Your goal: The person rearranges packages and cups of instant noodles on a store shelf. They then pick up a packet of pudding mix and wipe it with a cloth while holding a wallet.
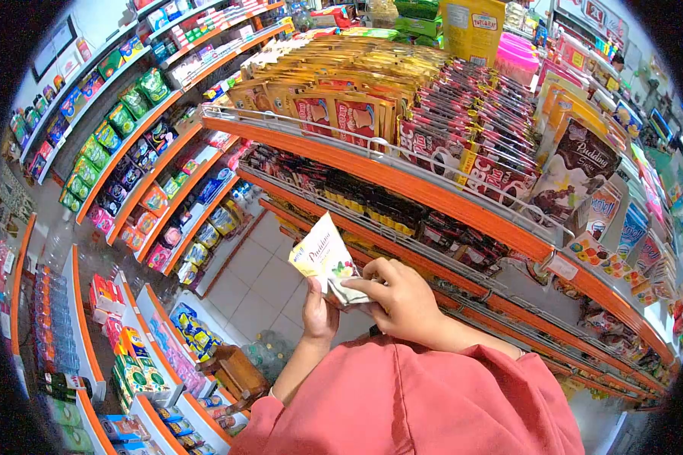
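Close to my chest I hold a few pudding packets (322, 250), the front one cream-white with "Pudding" lettering and a picture of dessert and fruit. My left hand (320, 315) grips them from the left, its thumb along the near edge. On the right side, my right hand (404, 302) has its index finger laid across the lower part of the packets, the other fingers curled around that end. Darker packet edges peek out beneath the front one. Beyond my hands, a brown pudding packet (577, 163) stands upright on the top shelf.
An orange-edged shelf (432, 186) runs diagonally ahead, with rows of gold drink sachets (341, 68) and red-brown ABC sachets (470, 136) behind a wire rail. More stocked shelves (197, 68) curve along the left. A wooden stool (235, 371) stands low at left on the tiled floor (258, 265).
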{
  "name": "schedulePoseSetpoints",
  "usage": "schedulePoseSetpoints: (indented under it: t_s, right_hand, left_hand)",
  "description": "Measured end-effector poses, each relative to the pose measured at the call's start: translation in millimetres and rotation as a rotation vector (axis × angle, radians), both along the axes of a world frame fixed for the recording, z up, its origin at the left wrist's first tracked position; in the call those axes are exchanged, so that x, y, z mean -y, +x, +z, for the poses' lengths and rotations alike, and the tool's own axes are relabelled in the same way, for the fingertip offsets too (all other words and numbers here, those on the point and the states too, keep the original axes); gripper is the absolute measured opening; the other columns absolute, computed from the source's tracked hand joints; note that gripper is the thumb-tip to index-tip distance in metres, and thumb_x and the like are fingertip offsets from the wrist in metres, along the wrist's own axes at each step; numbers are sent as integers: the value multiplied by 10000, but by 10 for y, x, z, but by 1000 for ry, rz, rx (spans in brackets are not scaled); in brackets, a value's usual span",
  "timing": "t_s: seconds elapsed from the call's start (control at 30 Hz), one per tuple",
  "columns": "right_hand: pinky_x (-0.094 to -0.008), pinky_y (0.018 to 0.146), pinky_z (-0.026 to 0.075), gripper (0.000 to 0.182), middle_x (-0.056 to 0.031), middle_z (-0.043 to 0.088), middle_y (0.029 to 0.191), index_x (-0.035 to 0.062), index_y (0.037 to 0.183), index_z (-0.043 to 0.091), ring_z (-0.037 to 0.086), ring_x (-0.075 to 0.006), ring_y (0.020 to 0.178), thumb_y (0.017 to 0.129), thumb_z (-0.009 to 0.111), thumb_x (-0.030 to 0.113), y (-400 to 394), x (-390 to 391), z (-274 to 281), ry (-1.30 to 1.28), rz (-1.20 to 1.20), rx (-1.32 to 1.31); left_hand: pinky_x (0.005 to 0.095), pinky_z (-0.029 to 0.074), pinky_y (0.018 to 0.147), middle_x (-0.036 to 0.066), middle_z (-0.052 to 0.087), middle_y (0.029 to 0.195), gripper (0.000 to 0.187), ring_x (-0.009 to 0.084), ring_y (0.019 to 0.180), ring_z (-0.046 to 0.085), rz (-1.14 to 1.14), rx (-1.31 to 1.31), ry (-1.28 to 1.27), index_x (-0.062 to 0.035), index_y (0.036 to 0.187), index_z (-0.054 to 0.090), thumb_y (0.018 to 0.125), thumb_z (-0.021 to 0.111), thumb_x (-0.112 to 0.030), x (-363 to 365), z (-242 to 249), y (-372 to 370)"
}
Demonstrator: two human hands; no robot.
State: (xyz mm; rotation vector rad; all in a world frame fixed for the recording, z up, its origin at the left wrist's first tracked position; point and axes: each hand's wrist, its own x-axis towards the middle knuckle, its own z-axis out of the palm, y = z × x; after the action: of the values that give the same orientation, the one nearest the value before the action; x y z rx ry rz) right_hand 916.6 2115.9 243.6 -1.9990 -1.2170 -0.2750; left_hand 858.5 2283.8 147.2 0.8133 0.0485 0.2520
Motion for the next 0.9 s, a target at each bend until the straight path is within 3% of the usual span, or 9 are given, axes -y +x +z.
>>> schedulePoseSetpoints:
  t_s: [0.33, 0.43, 0.47, 0.5, 0.57, 0.77, 0.83, 0.87, 0.9]
  right_hand:
    - [-396, 742, 464, 419, -98, 531, 945, 128, 1076, 639, 542, -295, 885, 662, 629, 64, 48, 19, 0, -78, -45, -28]
    - [-407, 772, 475, 356, -134, 554, 970, 84, 1075, 624, 569, -337, 894, 720, 637, 114, 153, 91, -27, 26, -128, -328]
    - [-338, 790, 473, 300, -137, 577, 992, 3, 1042, 608, 596, -271, 908, 757, 636, 93, 226, 130, -75, 94, -134, -364]
    - [-313, 780, 476, 296, -112, 609, 1004, -5, 1052, 606, 603, -199, 888, 822, 636, 179, 308, 106, -176, 209, -144, -397]
    - [-305, 800, 475, 377, -94, 623, 1035, 7, 1119, 582, 598, -164, 885, 851, 643, 265, 329, 180, -294, 451, -115, -1144]
    - [-338, 879, 459, 539, -106, 617, 1083, -1, 1227, 505, 587, -187, 983, 807, 698, 276, 384, 78, -497, 452, -255, -1200]
    - [-343, 941, 425, 690, -117, 593, 1171, 9, 1287, 452, 564, -209, 1064, 754, 750, 331, 414, 120, -538, 365, 23, -1160]
    - [-353, 984, 388, 711, -113, 567, 1219, 14, 1312, 432, 534, -221, 1117, 738, 764, 271, 458, 142, -565, 340, 133, -1265]
    - [-353, 984, 388, 711, -113, 567, 1219, 14, 1312, 432, 534, -221, 1117, 738, 764, 271, 454, 144, -592, 341, 131, -1266]
  left_hand:
    - [400, 407, 968, 117, 483, 1295, 614, 247, 1174, 495, 23, -3, -14, -29, 1365, 321, 956, 377, -484, 12, -14, 25]
    - [417, 363, 1016, 120, 437, 1347, 614, 262, 1227, 445, 90, -13, -58, -18, 1374, 306, 957, 398, -459, 44, 67, 43]
    - [420, 347, 1029, 121, 420, 1364, 610, 266, 1242, 429, 103, 26, -85, -19, 1381, 299, 959, 399, -449, 42, 106, 62]
    - [423, 332, 1043, 122, 403, 1381, 607, 271, 1257, 412, 116, 64, -113, -21, 1387, 291, 962, 400, -439, 42, 135, 77]
    - [425, 332, 1045, 125, 401, 1385, 595, 273, 1257, 414, 151, 56, -139, -21, 1393, 286, 968, 396, -421, 37, 134, 87]
    - [427, 338, 1043, 127, 420, 1370, 570, 277, 1246, 427, 108, 31, -207, -22, 1386, 298, 973, 393, -404, 50, 65, 108]
    - [422, 361, 1024, 123, 463, 1335, 536, 269, 1205, 471, 131, 12, -215, -24, 1359, 346, 974, 398, -393, 24, 74, 120]
    - [422, 361, 1024, 123, 463, 1335, 536, 269, 1205, 471, 129, 10, -216, -24, 1359, 346, 974, 398, -393, 2, 81, 126]
    - [416, 376, 1010, 119, 486, 1311, 507, 263, 1180, 494, 106, -16, -272, -22, 1337, 373, 976, 399, -378, -29, 91, 131]
